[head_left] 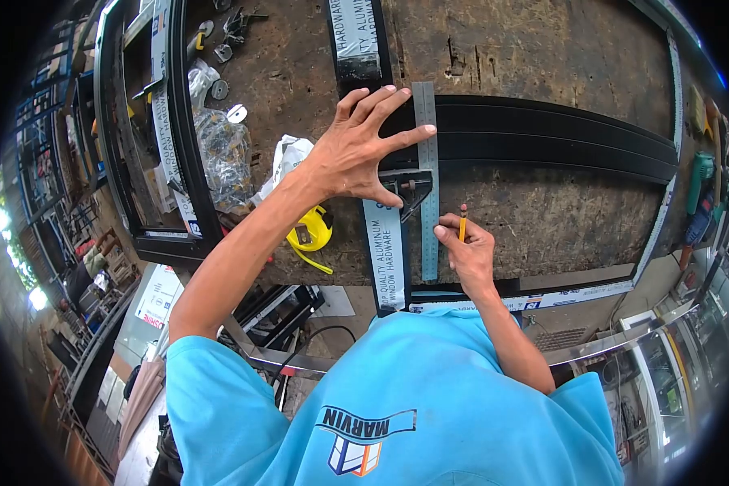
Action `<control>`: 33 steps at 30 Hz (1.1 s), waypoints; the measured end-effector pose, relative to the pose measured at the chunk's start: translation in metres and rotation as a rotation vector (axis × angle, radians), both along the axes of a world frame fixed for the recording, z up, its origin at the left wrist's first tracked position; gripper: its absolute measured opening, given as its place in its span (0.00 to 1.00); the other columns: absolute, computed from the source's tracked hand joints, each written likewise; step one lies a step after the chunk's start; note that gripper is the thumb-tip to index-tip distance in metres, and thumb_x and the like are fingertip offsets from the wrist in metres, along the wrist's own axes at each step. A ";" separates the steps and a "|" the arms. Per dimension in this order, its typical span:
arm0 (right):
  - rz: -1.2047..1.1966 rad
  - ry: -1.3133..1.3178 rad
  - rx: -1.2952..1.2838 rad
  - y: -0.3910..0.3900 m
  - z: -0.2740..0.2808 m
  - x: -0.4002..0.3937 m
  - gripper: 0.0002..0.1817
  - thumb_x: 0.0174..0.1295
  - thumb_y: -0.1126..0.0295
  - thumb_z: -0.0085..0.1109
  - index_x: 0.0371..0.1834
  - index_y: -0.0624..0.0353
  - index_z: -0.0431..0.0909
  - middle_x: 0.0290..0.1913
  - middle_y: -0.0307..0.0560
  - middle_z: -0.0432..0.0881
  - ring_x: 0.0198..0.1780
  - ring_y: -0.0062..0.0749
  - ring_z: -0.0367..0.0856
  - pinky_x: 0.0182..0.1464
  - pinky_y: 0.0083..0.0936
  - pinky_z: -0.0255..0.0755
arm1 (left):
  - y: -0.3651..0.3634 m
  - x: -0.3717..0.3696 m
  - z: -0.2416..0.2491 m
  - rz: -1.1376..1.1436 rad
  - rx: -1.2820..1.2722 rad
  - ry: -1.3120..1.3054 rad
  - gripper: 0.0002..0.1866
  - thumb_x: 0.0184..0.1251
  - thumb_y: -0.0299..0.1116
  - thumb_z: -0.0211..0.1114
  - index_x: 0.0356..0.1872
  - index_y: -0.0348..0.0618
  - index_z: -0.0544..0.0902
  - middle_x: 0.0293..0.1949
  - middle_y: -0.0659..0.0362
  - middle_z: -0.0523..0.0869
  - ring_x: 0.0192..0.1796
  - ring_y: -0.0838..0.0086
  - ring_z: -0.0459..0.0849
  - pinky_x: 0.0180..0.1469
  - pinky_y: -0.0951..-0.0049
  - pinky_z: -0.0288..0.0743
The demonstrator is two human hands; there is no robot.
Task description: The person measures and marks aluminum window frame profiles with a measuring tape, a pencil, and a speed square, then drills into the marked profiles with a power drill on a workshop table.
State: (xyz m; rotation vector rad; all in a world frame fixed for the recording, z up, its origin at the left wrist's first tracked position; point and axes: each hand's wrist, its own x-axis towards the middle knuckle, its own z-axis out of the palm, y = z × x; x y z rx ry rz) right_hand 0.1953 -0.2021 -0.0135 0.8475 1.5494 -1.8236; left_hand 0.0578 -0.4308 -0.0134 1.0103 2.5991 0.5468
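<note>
My left hand (356, 146) is spread wide over the black aluminum frame. Its index fingertip rests on the steel blade of a combination square (428, 186), and its thumb touches the square's dark head. The blade lies across a black crosspiece (543, 130) near where it meets an upright profile (385, 251) with printed tape. Just right of the blade's lower part, my right hand (470, 253) is closed around a yellow pencil (462, 225), eraser end up. The pencil's tip is hidden. Left of the square sits a yellow tape measure (309, 229), partly behind my left forearm.
Another black frame (198, 162) lies at the left of the worn wooden table (510, 235). Clear plastic bags (223, 146) and small hardware lie between the frames. A green power tool (699, 178) is at the far right. Glass panels (656, 381) stand at lower right.
</note>
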 end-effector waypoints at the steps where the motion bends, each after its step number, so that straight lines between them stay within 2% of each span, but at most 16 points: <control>1: -0.005 -0.009 -0.008 0.000 0.000 -0.001 0.12 0.59 0.70 0.66 0.42 0.66 0.82 0.23 0.31 0.75 0.17 0.09 0.64 0.18 0.12 0.54 | 0.000 0.000 0.000 0.000 0.001 -0.007 0.60 0.17 0.69 0.76 0.68 0.75 0.67 0.73 0.52 0.54 0.75 0.57 0.48 0.76 0.54 0.37; 9: -0.015 -0.049 0.001 0.001 0.002 -0.001 0.12 0.59 0.70 0.67 0.42 0.65 0.83 0.24 0.32 0.76 0.19 0.09 0.64 0.21 0.13 0.57 | 0.002 -0.001 0.003 0.002 -0.056 -0.022 0.59 0.19 0.72 0.75 0.67 0.76 0.68 0.72 0.54 0.55 0.75 0.57 0.48 0.76 0.53 0.37; 12: 0.033 -0.007 0.022 0.001 0.001 -0.001 0.11 0.59 0.70 0.67 0.40 0.66 0.83 0.29 0.34 0.79 0.30 0.12 0.70 0.34 0.15 0.65 | 0.002 0.000 0.002 0.007 -0.048 -0.009 0.59 0.18 0.72 0.75 0.66 0.77 0.68 0.72 0.54 0.55 0.75 0.56 0.48 0.76 0.53 0.39; 13: 0.033 -0.011 0.021 0.001 0.003 -0.002 0.11 0.59 0.70 0.66 0.40 0.66 0.84 0.29 0.34 0.80 0.32 0.13 0.71 0.36 0.15 0.66 | 0.002 0.000 0.001 0.007 -0.054 0.001 0.59 0.17 0.73 0.75 0.66 0.77 0.68 0.72 0.54 0.55 0.75 0.56 0.48 0.76 0.52 0.39; 17: 0.042 0.019 0.017 0.003 0.000 0.000 0.10 0.60 0.69 0.65 0.40 0.64 0.84 0.29 0.33 0.79 0.31 0.12 0.71 0.36 0.15 0.66 | 0.004 0.000 0.004 0.002 -0.042 -0.001 0.62 0.15 0.70 0.77 0.68 0.78 0.65 0.72 0.54 0.56 0.74 0.57 0.51 0.76 0.54 0.40; 19: 0.068 0.005 -0.002 0.007 0.001 -0.003 0.15 0.64 0.62 0.63 0.43 0.64 0.82 0.24 0.35 0.78 0.18 0.11 0.68 0.19 0.13 0.61 | 0.003 0.001 0.004 0.002 -0.039 0.007 0.62 0.15 0.73 0.75 0.68 0.79 0.65 0.71 0.53 0.56 0.74 0.57 0.50 0.76 0.54 0.39; 20: 0.067 0.005 -0.005 0.010 0.002 -0.004 0.15 0.64 0.62 0.63 0.43 0.64 0.82 0.24 0.35 0.78 0.18 0.11 0.68 0.19 0.13 0.61 | 0.004 0.000 0.004 0.001 -0.042 0.007 0.62 0.15 0.73 0.75 0.68 0.79 0.65 0.71 0.53 0.56 0.74 0.57 0.50 0.76 0.54 0.39; 22: 0.038 0.349 0.297 0.017 0.007 -0.009 0.11 0.65 0.64 0.61 0.34 0.61 0.83 0.24 0.39 0.79 0.30 0.20 0.76 0.33 0.19 0.70 | 0.004 0.001 0.004 0.004 -0.063 0.005 0.61 0.16 0.74 0.75 0.68 0.79 0.64 0.71 0.53 0.56 0.74 0.57 0.50 0.76 0.54 0.39; 23: 0.041 0.345 0.293 0.022 0.012 -0.016 0.11 0.65 0.64 0.61 0.34 0.61 0.83 0.24 0.39 0.79 0.30 0.20 0.76 0.33 0.19 0.70 | 0.003 0.002 0.004 0.007 -0.067 0.001 0.61 0.16 0.74 0.75 0.68 0.79 0.64 0.71 0.53 0.56 0.74 0.57 0.50 0.76 0.54 0.39; 25: 0.136 0.744 0.500 0.034 0.028 -0.042 0.10 0.63 0.65 0.61 0.32 0.60 0.82 0.26 0.44 0.81 0.30 0.30 0.79 0.36 0.24 0.72 | 0.004 0.001 0.005 -0.003 -0.083 0.022 0.61 0.17 0.73 0.75 0.68 0.79 0.64 0.71 0.53 0.56 0.74 0.57 0.50 0.76 0.54 0.39; 26: 0.137 0.748 0.500 0.032 0.032 -0.055 0.10 0.63 0.65 0.61 0.32 0.60 0.82 0.26 0.44 0.81 0.30 0.30 0.79 0.36 0.24 0.72 | 0.005 0.001 0.005 0.000 -0.082 0.026 0.61 0.17 0.73 0.75 0.68 0.79 0.64 0.71 0.53 0.56 0.74 0.57 0.50 0.76 0.54 0.39; 28: 0.239 1.160 0.687 0.016 0.036 -0.082 0.07 0.60 0.68 0.62 0.37 0.60 0.81 0.32 0.44 0.81 0.34 0.35 0.79 0.41 0.28 0.70 | 0.005 0.001 0.007 -0.003 -0.096 0.025 0.59 0.18 0.72 0.75 0.66 0.74 0.69 0.72 0.52 0.56 0.74 0.55 0.51 0.76 0.52 0.40; 29: 0.240 1.169 0.682 0.009 0.031 -0.088 0.07 0.60 0.68 0.62 0.37 0.60 0.81 0.32 0.44 0.81 0.34 0.35 0.79 0.41 0.28 0.70 | 0.005 0.001 0.008 0.002 -0.099 0.032 0.59 0.18 0.72 0.75 0.66 0.74 0.69 0.72 0.52 0.56 0.74 0.55 0.51 0.76 0.52 0.40; 31: 0.357 1.253 0.718 -0.004 0.012 -0.093 0.11 0.58 0.71 0.63 0.43 0.60 0.80 0.36 0.43 0.80 0.39 0.36 0.77 0.43 0.31 0.68 | 0.006 -0.001 0.011 0.001 -0.097 0.009 0.59 0.17 0.67 0.78 0.66 0.71 0.70 0.72 0.52 0.56 0.74 0.55 0.50 0.76 0.52 0.40; 33: 0.353 1.285 0.732 -0.011 -0.001 -0.100 0.13 0.58 0.71 0.62 0.46 0.60 0.79 0.37 0.43 0.79 0.40 0.35 0.76 0.42 0.31 0.68 | 0.006 -0.001 0.012 0.004 -0.081 0.010 0.58 0.18 0.65 0.78 0.66 0.69 0.70 0.72 0.52 0.55 0.74 0.55 0.50 0.76 0.52 0.40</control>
